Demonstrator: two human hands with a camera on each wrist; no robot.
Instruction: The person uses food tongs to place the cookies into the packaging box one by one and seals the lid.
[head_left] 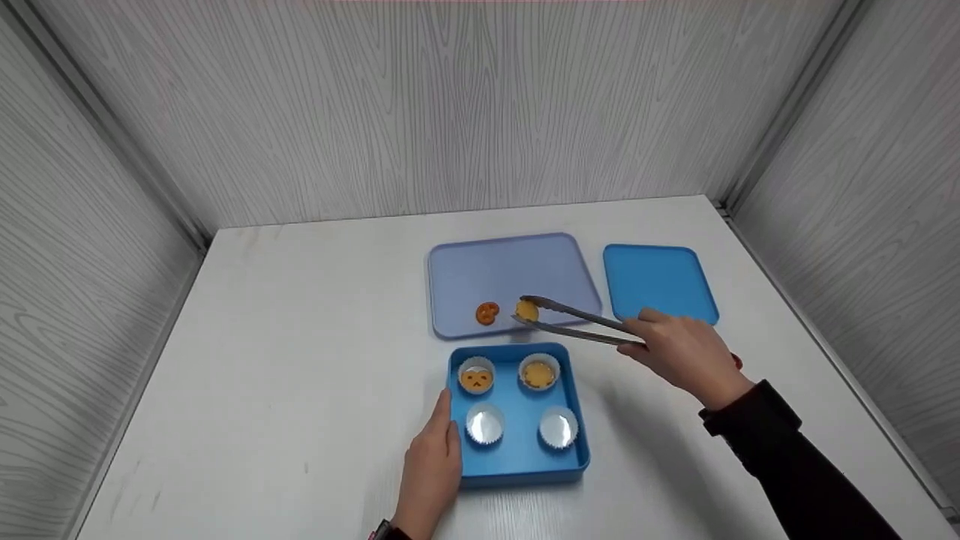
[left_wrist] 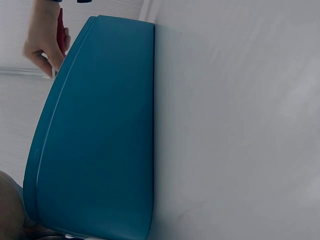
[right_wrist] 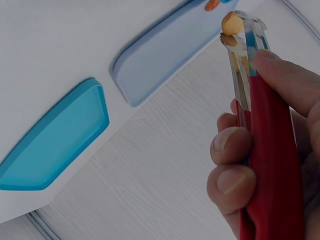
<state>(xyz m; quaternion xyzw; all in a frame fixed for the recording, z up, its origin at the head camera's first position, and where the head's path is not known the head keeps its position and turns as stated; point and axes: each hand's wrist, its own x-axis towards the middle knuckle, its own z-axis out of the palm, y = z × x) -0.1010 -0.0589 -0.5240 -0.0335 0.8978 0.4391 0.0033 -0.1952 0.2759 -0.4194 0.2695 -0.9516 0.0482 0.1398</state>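
My right hand [head_left: 679,356] grips red-handled metal tongs [right_wrist: 275,150]. Between the tong tips is a small round yellow cookie [head_left: 527,310], above the front edge of the lavender tray [head_left: 495,262]. An orange-brown pretzel [head_left: 487,313] lies on that tray. Nearer to me stands a square blue box [head_left: 517,469] with several fluted cups inside. The far-left cup holds a cookie with a cut-out face [head_left: 476,379], the far-right cup a yellow cookie [head_left: 538,374]. Both near cups [head_left: 485,424] are empty. My left hand [head_left: 431,469] holds the box's left wall, thumb at the rim.
A smaller flat blue tray [head_left: 660,281] lies to the right of the lavender one, beyond my right hand. The white table [head_left: 300,360] is enclosed by grey wood-grain panels [head_left: 450,112] at the back and both sides.
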